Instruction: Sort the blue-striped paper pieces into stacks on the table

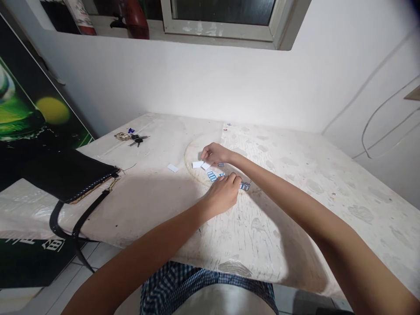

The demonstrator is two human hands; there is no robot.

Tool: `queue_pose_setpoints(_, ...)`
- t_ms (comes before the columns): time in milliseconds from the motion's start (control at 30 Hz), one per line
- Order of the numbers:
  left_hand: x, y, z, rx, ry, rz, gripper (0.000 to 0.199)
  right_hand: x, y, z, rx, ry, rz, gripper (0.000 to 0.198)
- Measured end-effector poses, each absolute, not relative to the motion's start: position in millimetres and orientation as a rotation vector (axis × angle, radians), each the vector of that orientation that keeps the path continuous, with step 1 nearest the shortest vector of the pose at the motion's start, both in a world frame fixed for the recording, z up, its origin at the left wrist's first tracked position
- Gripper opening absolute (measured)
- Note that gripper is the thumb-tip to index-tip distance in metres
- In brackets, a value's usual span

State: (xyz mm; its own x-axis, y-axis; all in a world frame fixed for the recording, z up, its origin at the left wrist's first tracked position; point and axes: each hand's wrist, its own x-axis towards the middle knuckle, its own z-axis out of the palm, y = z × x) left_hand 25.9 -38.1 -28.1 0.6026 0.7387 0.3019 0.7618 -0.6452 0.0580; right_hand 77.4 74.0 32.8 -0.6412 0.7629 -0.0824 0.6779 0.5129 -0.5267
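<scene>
My left hand [225,192] is low over the table, its fingers curled down and their tips hidden. Small blue-outlined pieces [211,176] lie just beyond its fingers, and another blue-outlined group [244,186] shows at its right side. Farther out, my right hand [215,154] has its fingers bent together above a small white rectangular piece [206,166]. Whatever either hand grips is hidden. Beside that piece lies a second white rectangle [197,164], and a third white piece [173,167] sits apart to the left.
The table [157,205] has a clear plastic cover with a patterned right part. Keys [138,140] lie at its back left. A black bag [88,170] with a strap hangs over the left edge. A white wall [203,83] with a window [223,17] stands behind.
</scene>
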Motion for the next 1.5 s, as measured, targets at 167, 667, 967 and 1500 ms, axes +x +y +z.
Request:
queue_pose_setpoints(167, 26, -38, -30, -2.737, -1.292, -0.523, 0.019, 105, 71, 30, -1.179, -2.224, 0.966, 0.030)
queue_pose_setpoints(667, 21, -16, -38, -2.930, -1.403, -0.855, 0.014, 193, -40, -6, -0.857, -2.118, 0.450, 0.017)
queue_pose_setpoints(967, 16, -16, -34, -3.052, -1.328, -0.920, 0.030, 210, -29, -23, -0.794, -2.276, 0.325, 0.025)
queue_pose_setpoints(1500, 22, -42, -30, -2.823, -1.172, -0.697, 0.022, 186, -8, 0, -0.924, -1.975, 0.459, 0.028)
